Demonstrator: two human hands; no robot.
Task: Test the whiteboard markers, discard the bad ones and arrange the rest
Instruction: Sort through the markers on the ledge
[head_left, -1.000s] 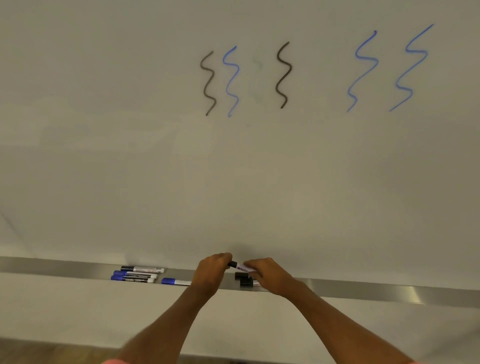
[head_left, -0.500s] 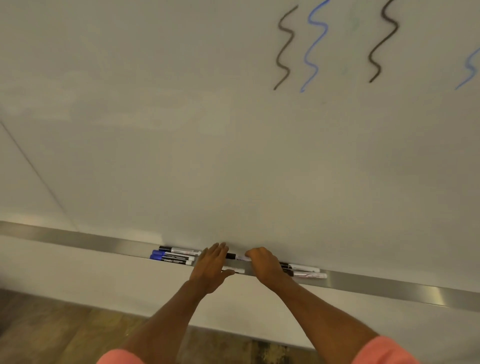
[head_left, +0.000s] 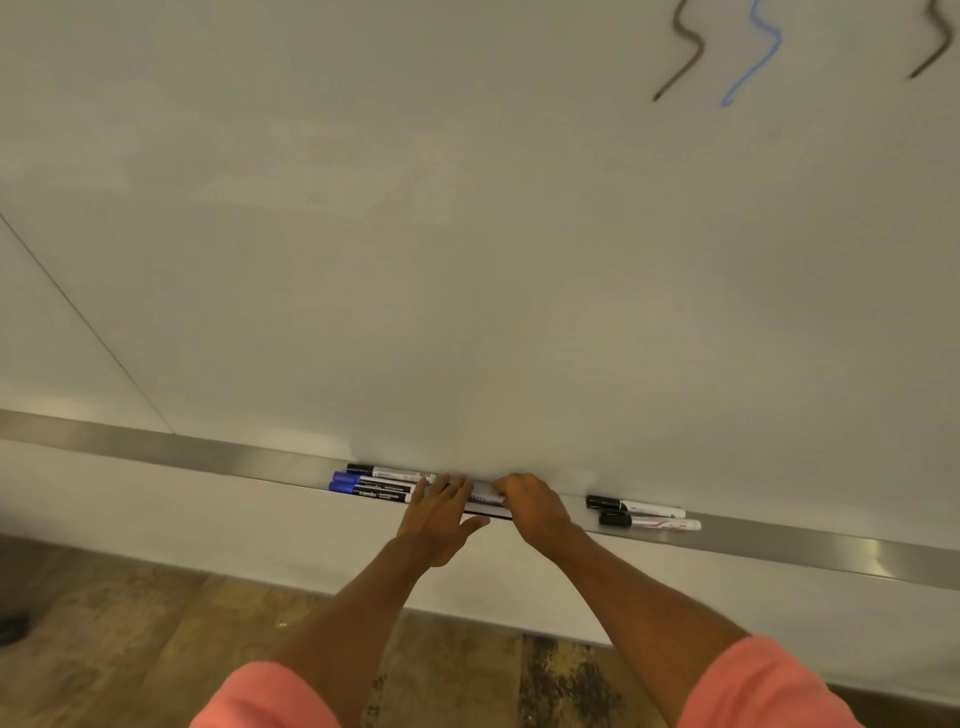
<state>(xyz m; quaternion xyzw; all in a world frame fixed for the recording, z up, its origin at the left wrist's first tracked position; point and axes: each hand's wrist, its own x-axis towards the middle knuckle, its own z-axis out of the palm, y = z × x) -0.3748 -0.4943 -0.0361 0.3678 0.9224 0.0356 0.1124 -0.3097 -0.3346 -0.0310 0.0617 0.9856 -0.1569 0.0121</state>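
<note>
Whiteboard (head_left: 467, 260) above steel ledge (head_left: 831, 540); left hand (head_left: 441, 514) flat, fingers spread over marker group (head_left: 374, 486); right hand (head_left: 530, 506) curled, grip state indeterminate; two black markers (head_left: 641, 513) right, ledge bare beyond.

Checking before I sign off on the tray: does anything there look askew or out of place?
Nothing damaged or spilled. Two black-capped markers lie apart on the tray, right of the right hand, away from the grouped markers by the left hand.

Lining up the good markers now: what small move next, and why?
Probably slide the marker under both hands left against the left group. Left hand lies flat, right hand curled on it; two black-capped markers lie apart, right.
</note>
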